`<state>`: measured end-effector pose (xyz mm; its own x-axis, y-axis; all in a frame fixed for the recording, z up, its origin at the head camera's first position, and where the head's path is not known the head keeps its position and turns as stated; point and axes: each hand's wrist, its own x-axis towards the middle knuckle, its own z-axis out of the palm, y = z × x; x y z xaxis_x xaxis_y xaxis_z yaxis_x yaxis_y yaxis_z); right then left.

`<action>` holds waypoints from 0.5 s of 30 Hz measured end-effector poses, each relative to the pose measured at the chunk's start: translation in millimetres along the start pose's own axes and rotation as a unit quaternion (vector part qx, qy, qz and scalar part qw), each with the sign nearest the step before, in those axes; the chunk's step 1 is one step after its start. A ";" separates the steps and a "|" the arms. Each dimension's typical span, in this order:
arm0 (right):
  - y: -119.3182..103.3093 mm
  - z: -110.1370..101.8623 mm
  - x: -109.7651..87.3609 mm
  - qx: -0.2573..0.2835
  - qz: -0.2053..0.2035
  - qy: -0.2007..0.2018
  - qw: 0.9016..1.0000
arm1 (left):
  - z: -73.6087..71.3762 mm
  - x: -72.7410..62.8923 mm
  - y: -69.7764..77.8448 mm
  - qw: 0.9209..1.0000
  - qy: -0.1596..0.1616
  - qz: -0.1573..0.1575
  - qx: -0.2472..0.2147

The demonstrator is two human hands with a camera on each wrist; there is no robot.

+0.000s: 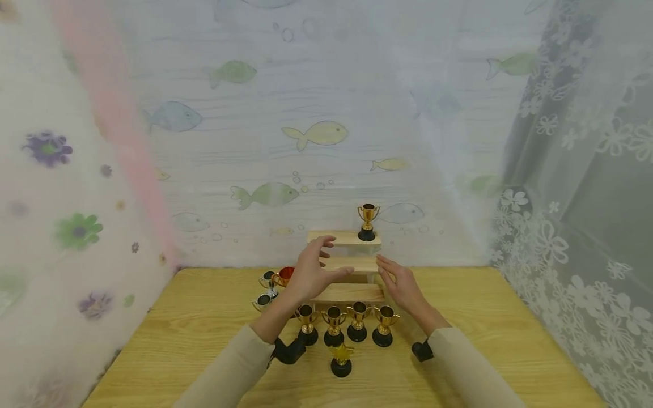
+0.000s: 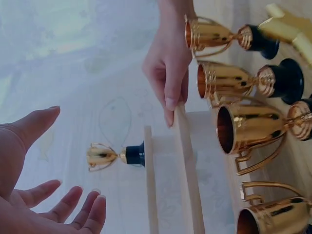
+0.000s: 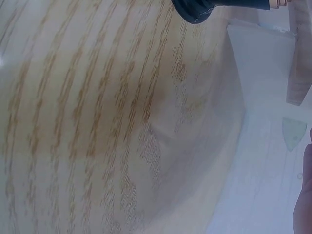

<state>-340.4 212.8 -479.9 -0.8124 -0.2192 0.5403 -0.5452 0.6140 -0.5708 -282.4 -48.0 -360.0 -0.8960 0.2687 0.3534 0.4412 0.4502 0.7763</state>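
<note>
My left hand (image 1: 312, 273) hovers at the left of a stepped wooden stand, fingers spread and curved, thumb pointing right. Between its thumb and fingers there is nothing in the left wrist view. At the stand's right end, my right hand (image 1: 403, 283) touches the end of the middle board (image 2: 187, 165) with fairly straight fingers. One gold trophy cup (image 1: 367, 221) with a black base stands upright on the right end of the top board (image 1: 336, 237). Below lies the lower board (image 1: 352, 293). Several gold trophy cups (image 1: 334, 324) stand in a row before the stand.
In front of the row stands a gold star trophy (image 1: 342, 360). Silver cups (image 1: 268, 283) and a red-lined cup (image 1: 285, 275) are at the left, partly behind my left arm. A patterned cloth wall (image 1: 326, 85) rises behind the wooden table (image 1: 204, 317).
</note>
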 end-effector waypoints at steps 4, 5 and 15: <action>0.4 0.9 0.9 -0.001 0.002 -0.007 1.000 | 6.8 21.8 -5.8 0.999 0.014 -0.023 -0.018; 0.4 1.2 0.9 -0.002 0.002 -0.008 1.000 | 8.6 26.2 -6.6 0.999 0.015 -0.030 -0.021; 0.2 0.1 0.5 -0.004 0.002 -0.007 1.000 | 29.7 63.3 -4.9 0.996 0.003 -0.069 -0.057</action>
<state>-341.0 212.7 -479.8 -0.8178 -0.2276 0.5286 -0.5402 0.6204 -0.5686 -339.8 -7.9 -356.9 -0.9484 0.2062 0.2410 0.3048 0.3830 0.8720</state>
